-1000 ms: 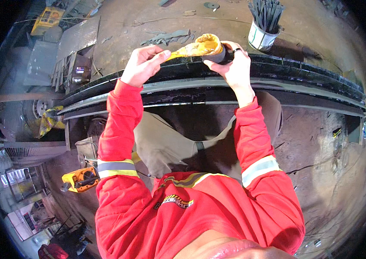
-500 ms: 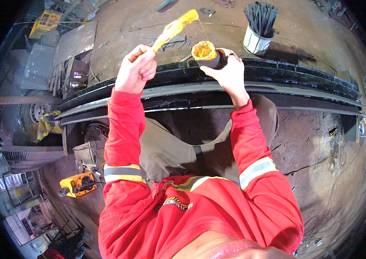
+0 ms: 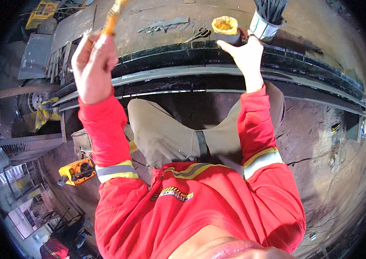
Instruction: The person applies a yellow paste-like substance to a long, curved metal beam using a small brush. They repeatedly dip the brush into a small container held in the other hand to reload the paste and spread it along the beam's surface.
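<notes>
My left hand [image 3: 93, 69] is closed around the handle of a brush [image 3: 112, 18] coated in something yellow. It is raised at the left, and the tip of the brush runs out of the top of the picture. My right hand [image 3: 248, 54] grips the side of a small pot [image 3: 226, 26] whose rim is crusted yellow. The pot is upright, over the far side of a long black beam [image 3: 174, 58]; whether it rests there I cannot tell. Scissors [image 3: 201, 33] with dark handles lie just left of the pot.
A white bucket [image 3: 264, 28] of dark strips stands beyond my right hand. Dark scraps [image 3: 165, 25] lie on the floor past the beam. Metal sheets [image 3: 36, 56] are at the left, with an orange and black machine [image 3: 78, 172] nearer me.
My left hand has moved left and nearer me with the brush, away from the pot. My right hand and the pot have shifted right and farther off. Scissors have come into sight.
</notes>
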`<state>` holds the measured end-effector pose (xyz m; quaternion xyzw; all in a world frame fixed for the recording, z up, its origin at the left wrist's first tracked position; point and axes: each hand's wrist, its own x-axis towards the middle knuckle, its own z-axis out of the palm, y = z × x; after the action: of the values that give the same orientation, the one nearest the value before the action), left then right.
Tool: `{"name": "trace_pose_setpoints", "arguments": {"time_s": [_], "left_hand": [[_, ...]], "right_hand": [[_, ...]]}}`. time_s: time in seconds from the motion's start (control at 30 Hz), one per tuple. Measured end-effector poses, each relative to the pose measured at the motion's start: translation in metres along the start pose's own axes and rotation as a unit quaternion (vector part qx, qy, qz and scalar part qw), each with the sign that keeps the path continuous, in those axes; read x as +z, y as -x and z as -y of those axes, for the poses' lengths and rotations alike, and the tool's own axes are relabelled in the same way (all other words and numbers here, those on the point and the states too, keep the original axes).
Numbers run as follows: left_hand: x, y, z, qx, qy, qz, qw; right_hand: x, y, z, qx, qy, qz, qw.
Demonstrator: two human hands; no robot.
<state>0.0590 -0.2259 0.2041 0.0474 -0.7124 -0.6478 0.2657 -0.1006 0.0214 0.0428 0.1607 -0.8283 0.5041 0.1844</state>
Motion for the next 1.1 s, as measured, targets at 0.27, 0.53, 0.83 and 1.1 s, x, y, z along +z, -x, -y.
{"name": "trace_pose_setpoints", "arguments": {"time_s": [0.27,0.53,0.83,1.1], "left_hand": [[0.029,0.070,0.118,-0.025,-0.495,0.089,0.864],[0.069,0.017,0.147,-0.102,-0.617,0.084,0.776],[0.048,0.061,0.135,-0.029,-0.518,0.100,0.849],[0.027,0.061,0.170,-0.032,-0.580,0.027,0.814]], "right_hand": [[-0.007,-0.007,-0.002,0.005,0.011,-0.047,0.999],[-0.009,-0.006,0.001,-0.008,-0.019,-0.063,0.998],[-0.007,-0.007,-0.005,0.020,0.002,-0.039,0.999],[-0.009,-0.007,0.001,-0.007,-0.003,-0.066,0.998]]}}
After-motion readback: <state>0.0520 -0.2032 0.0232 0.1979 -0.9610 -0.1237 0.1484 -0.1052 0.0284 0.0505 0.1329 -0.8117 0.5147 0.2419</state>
